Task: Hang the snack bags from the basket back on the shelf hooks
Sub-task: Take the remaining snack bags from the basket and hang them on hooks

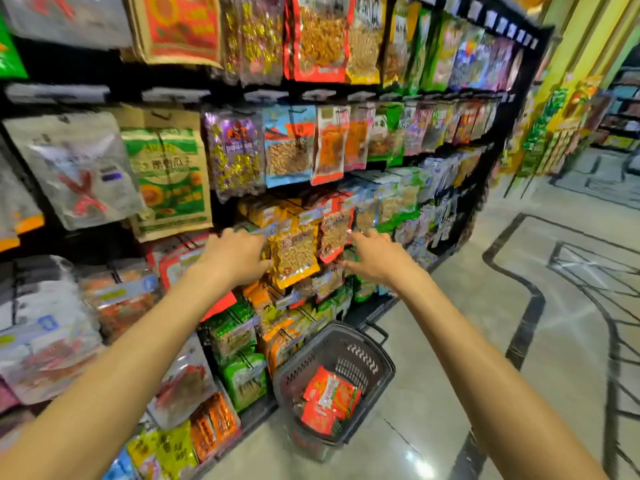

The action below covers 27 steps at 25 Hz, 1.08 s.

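Left grip (239,258) on yellow bag (294,259)

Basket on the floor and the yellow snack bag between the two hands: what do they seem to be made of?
Shopping basket: probably moulded plastic, dark grey and matte; its walls are pierced with regular rows of slots. Yellow snack bag: apparently thin plastic film, glossy, with a clear window through which its pale contents show.
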Each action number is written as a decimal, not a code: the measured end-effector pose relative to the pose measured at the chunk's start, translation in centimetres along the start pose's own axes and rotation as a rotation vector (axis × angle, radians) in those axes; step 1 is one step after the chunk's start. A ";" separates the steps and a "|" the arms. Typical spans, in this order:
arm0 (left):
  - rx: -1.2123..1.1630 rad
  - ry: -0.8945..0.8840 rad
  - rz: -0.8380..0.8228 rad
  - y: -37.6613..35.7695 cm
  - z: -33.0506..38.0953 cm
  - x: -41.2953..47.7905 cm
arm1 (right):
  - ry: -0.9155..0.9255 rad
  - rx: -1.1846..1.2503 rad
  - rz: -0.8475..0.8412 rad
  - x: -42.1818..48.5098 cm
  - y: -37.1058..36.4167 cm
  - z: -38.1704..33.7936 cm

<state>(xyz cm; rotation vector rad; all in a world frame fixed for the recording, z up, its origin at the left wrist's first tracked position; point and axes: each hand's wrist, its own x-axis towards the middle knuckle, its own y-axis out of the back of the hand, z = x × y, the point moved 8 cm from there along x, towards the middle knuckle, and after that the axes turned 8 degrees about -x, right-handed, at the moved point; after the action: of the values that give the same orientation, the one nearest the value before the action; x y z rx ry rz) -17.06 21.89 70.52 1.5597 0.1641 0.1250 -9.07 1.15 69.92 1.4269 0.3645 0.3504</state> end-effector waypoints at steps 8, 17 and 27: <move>-0.116 0.085 -0.099 -7.7 3.8 11.6 | 0.077 -0.033 -0.128 9.5 -6.8 7.0; -0.217 0.226 -0.201 -15.4 6.6 19.8 | 0.213 -0.049 -0.279 20.3 -17.2 11.5; -0.408 0.562 -0.433 -32.8 11.0 22.8 | 0.536 -0.134 -0.548 29.8 -34.4 14.0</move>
<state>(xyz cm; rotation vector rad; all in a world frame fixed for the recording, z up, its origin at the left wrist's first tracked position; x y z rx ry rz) 6.59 15.01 37.16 1.0229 0.8591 0.2368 24.41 -1.90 36.26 1.0317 1.1195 0.2947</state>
